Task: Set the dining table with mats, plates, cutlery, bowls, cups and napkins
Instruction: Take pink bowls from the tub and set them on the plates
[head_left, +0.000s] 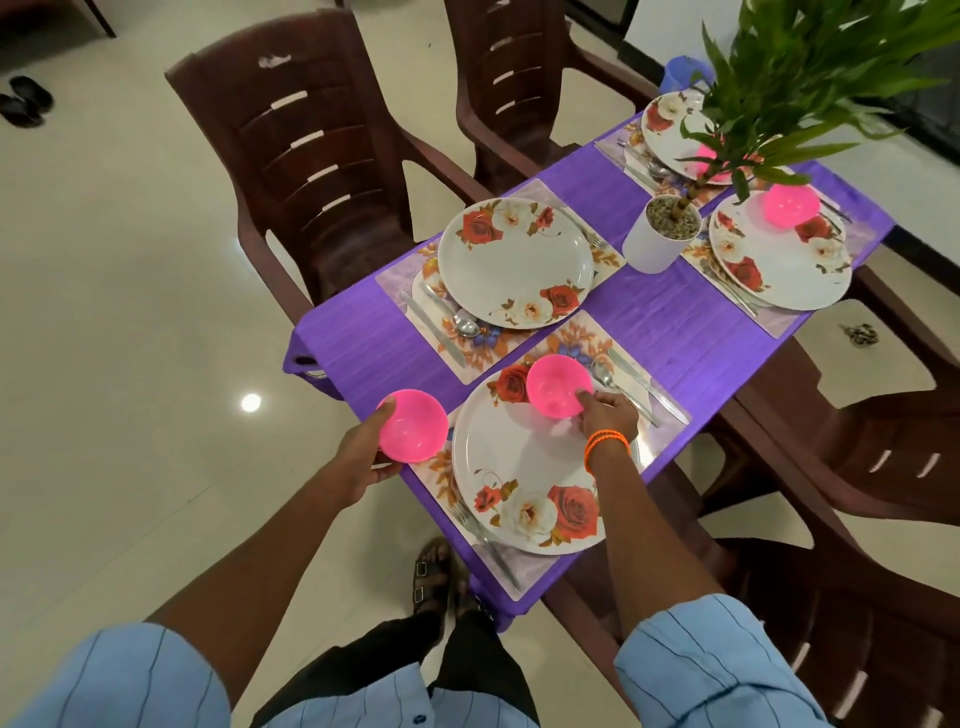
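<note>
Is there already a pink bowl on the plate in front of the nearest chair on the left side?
No, that floral plate is bare; the spare pink bowl is in the left hand, off the table's edge.

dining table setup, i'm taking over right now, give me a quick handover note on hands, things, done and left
Left hand holds a spare pink bowl at the table's near corner. Right hand touches the pink bowl sitting on the near plate.
Done: four mats, four plates, cutlery beside each; bowls on the near plate and both far plates.
Left: the plate by the left chair has no bowl, probably where the held one goes. No napkins visible; a blue thing at the far end could be a cup.
</note>
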